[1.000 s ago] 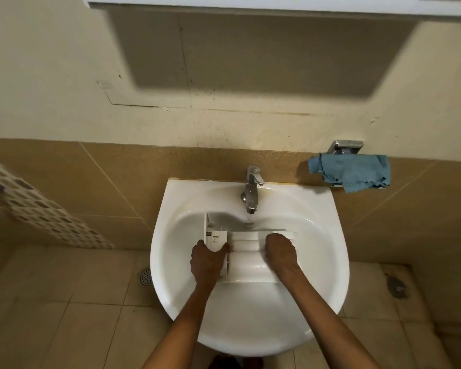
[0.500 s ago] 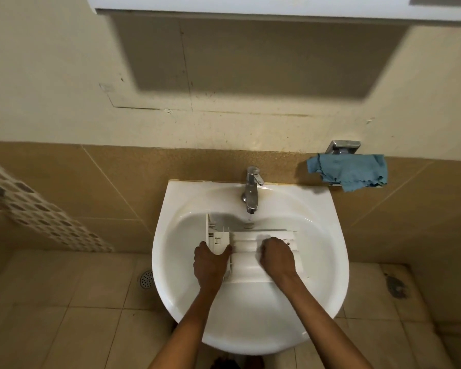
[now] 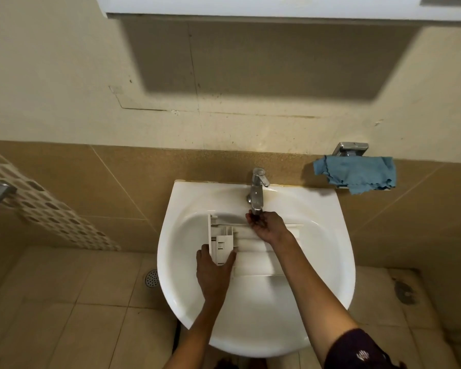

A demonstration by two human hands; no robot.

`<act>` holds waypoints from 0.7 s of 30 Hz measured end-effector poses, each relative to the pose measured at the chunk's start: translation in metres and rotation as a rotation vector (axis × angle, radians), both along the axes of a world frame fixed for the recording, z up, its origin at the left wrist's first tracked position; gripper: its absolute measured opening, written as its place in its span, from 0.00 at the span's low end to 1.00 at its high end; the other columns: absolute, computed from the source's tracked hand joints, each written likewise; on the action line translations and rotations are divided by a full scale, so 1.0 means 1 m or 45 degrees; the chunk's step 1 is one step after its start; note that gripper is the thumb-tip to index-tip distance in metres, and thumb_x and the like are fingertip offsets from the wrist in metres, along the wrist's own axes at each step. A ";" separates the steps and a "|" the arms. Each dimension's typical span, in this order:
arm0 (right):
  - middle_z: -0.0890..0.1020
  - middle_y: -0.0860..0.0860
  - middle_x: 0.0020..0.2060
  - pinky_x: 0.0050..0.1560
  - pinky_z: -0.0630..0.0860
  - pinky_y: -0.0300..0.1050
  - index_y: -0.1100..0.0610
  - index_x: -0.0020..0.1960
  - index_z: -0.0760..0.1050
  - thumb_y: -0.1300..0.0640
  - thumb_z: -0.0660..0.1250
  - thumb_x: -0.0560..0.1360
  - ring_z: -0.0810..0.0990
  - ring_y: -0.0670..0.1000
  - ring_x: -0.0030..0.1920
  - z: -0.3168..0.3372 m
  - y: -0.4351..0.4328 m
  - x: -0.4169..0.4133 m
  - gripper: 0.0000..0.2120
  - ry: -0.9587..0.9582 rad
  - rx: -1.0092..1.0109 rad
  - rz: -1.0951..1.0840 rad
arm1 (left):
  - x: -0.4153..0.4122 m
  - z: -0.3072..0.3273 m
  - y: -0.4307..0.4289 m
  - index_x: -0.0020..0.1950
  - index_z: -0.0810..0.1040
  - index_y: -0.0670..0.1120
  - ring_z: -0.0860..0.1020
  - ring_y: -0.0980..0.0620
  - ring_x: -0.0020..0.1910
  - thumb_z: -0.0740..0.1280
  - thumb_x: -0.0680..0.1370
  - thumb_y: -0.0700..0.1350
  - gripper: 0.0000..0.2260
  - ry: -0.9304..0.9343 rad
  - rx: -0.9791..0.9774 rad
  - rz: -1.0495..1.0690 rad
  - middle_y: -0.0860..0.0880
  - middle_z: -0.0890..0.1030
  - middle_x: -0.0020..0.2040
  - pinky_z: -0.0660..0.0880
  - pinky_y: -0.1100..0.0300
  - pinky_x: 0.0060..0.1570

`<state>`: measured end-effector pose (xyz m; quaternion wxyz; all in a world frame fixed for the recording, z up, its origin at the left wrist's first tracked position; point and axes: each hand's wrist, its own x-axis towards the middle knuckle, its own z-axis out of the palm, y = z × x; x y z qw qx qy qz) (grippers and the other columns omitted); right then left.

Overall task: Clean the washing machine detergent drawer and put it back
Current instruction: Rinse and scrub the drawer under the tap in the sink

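The white plastic detergent drawer (image 3: 250, 253) lies across the bowl of the white wash basin (image 3: 256, 310), its front panel at the left. My left hand (image 3: 214, 267) grips the drawer's left end, with thumb and fingers around the panel. My right hand (image 3: 266, 225) is cupped, palm up, just under the spout of the chrome tap (image 3: 257, 191), above the drawer's back edge. It holds nothing that I can see.
A blue cloth (image 3: 355, 173) hangs on a chrome holder (image 3: 351, 149) on the wall at the right. A white cabinet (image 3: 277, 6) juts out overhead. A perforated basket (image 3: 43, 206) stands at the left, and a floor drain (image 3: 151, 278) sits beside the basin.
My right hand has left the drawer's top and risen to the tap spout, cupped beneath it. My left hand keeps its grip on the drawer's left end. The camera has moved closer.
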<state>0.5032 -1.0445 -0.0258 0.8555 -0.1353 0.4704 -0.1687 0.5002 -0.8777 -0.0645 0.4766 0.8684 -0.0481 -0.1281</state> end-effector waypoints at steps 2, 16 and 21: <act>0.72 0.61 0.37 0.46 0.76 0.47 0.68 0.40 0.69 0.72 0.47 0.78 0.72 0.55 0.37 0.001 0.000 0.002 0.15 0.012 0.038 0.002 | -0.001 0.000 0.001 0.58 0.73 0.39 0.76 0.45 0.51 0.75 0.69 0.52 0.25 -0.010 -0.005 0.012 0.44 0.76 0.50 0.70 0.58 0.48; 0.80 0.59 0.46 0.43 0.74 0.41 0.65 0.48 0.77 0.63 0.61 0.76 0.79 0.54 0.47 -0.010 0.003 -0.023 0.07 0.850 -1.287 1.274 | 0.002 -0.006 0.001 0.59 0.73 0.39 0.76 0.44 0.51 0.75 0.69 0.52 0.25 -0.054 -0.007 -0.017 0.43 0.76 0.51 0.70 0.58 0.48; 0.74 0.61 0.62 0.61 0.69 0.47 0.65 0.63 0.70 0.63 0.50 0.78 0.72 0.59 0.64 -0.005 0.003 -0.043 0.17 1.431 -1.674 1.312 | 0.002 -0.009 0.001 0.60 0.73 0.39 0.76 0.43 0.52 0.74 0.69 0.52 0.26 -0.045 -0.011 -0.017 0.43 0.76 0.51 0.73 0.54 0.51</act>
